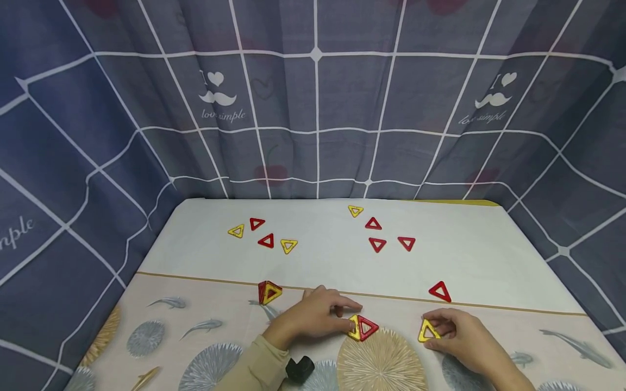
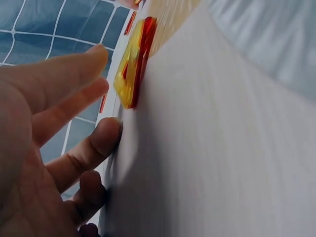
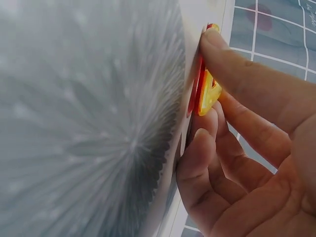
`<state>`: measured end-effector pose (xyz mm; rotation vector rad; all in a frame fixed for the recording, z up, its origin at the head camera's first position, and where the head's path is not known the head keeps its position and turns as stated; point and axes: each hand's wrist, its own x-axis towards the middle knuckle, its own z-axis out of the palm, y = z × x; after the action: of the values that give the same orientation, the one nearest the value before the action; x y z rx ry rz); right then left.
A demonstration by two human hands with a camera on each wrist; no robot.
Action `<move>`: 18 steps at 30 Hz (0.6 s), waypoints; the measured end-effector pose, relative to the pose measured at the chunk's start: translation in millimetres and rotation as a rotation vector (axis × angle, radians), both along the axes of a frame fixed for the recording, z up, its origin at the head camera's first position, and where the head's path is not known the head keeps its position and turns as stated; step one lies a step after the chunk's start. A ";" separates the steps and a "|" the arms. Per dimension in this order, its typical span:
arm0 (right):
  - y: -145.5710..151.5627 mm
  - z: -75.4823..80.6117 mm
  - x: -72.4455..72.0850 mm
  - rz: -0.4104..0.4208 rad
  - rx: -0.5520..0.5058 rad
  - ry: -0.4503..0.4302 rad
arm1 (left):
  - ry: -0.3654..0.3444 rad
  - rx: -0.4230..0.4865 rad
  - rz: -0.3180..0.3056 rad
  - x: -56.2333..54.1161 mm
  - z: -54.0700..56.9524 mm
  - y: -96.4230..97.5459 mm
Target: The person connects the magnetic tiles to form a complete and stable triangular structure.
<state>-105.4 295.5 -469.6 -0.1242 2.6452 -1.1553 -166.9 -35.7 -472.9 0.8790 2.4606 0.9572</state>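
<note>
My left hand (image 1: 315,314) hovers beside a small red and yellow build of triangular tiles, thumb right at its yellow tile (image 1: 352,325) in the head view. A red tile (image 1: 369,335) forms its right side. From the left wrist, that yellow tile (image 2: 129,74) stands just past my fingertips, and the fingers are loosely spread. With thumb and fingers, my right hand (image 1: 464,336) pinches a yellow triangular tile (image 1: 423,332) on edge near the table. In the right wrist view, red shows along the edge of this yellow tile (image 3: 209,98).
A standing red and yellow tile build (image 1: 262,293) is to the left. One red tile (image 1: 434,291) lies beyond my right hand. Several red and yellow tiles, among them a yellow one (image 1: 282,247), lie farther back on the white strip (image 1: 318,266). A checked curtain (image 1: 342,92) encloses the table.
</note>
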 end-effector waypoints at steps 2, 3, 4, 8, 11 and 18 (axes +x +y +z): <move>0.1 -0.6 0.6 -0.004 0.001 0.002 | 0.006 0.002 0.007 -0.6 -1.2 2.5; 0.2 -1.0 0.7 -0.002 -0.004 0.003 | 0.010 0.004 0.009 -0.8 -2.0 3.9; 0.2 -1.3 1.0 -0.001 -0.008 0.003 | 0.015 0.006 0.014 -0.9 -2.6 5.1; 0.5 -2.8 1.0 0.011 -0.027 -0.003 | 0.038 0.005 0.027 -1.8 -6.2 10.0; 0.2 -3.7 1.2 0.008 -0.043 -0.019 | 0.055 -0.005 0.032 -2.2 -7.6 12.4; -1.2 -2.4 2.5 -0.005 -0.041 -0.009 | 0.062 -0.034 0.035 -2.4 -9.0 15.2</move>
<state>-102.9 294.3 -472.0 -0.1200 2.6164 -1.2092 -169.2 -20.5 -481.9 0.8690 2.5447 0.9098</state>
